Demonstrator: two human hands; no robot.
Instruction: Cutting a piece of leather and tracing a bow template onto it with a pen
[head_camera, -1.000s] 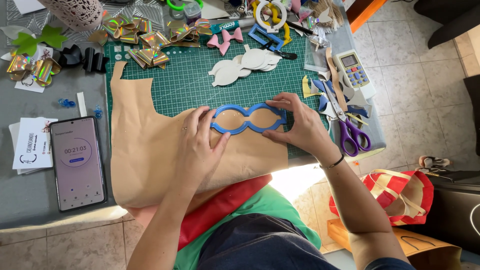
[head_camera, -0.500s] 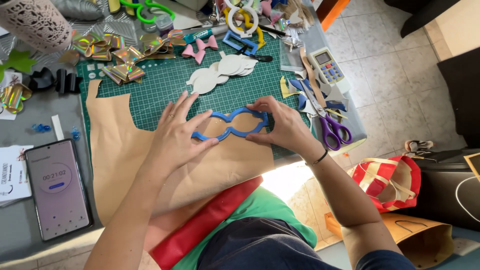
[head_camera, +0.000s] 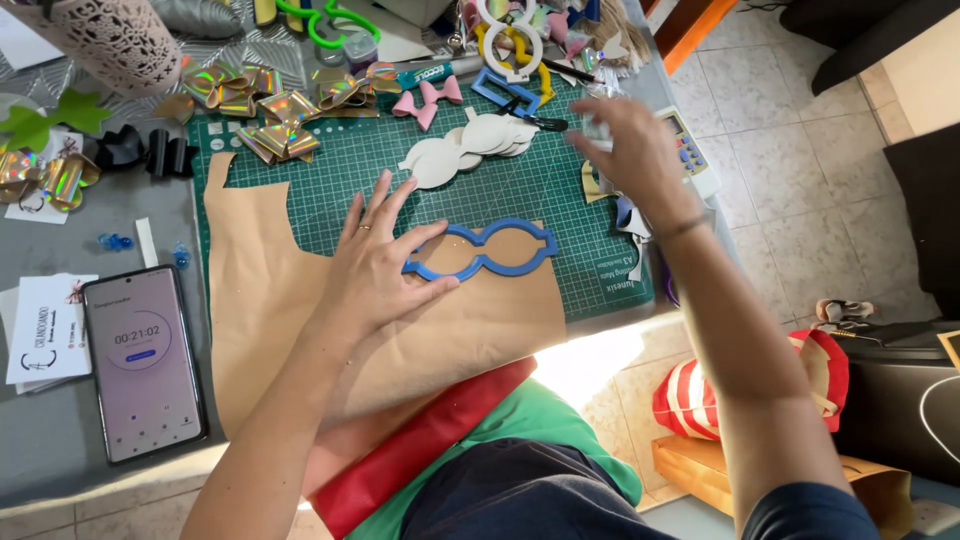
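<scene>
A blue bow-shaped outline template (head_camera: 487, 250) lies flat on a tan sheet of material (head_camera: 300, 300), which overlaps a green cutting mat (head_camera: 400, 170). My left hand (head_camera: 380, 265) rests spread on the tan sheet, fingertips pressing the template's left end. My right hand (head_camera: 635, 150) hovers with fingers apart over the right edge of the mat, above a calculator (head_camera: 690, 150) and a heap of small tools; nothing shows in its grasp. Cream cut-out bow shapes (head_camera: 470, 145) lie on the mat beyond the template.
A phone (head_camera: 143, 360) with a running timer lies at left beside a white card (head_camera: 50, 328). Holographic bows (head_camera: 270, 115), pink bows (head_camera: 430, 100), black pieces (head_camera: 145, 152) and more templates (head_camera: 510, 40) crowd the far table. A red striped bag (head_camera: 700, 395) sits on the tiled floor.
My right hand has let go of the blue template and lifted away to the right, over the calculator. My left hand stays on the template's left end.
</scene>
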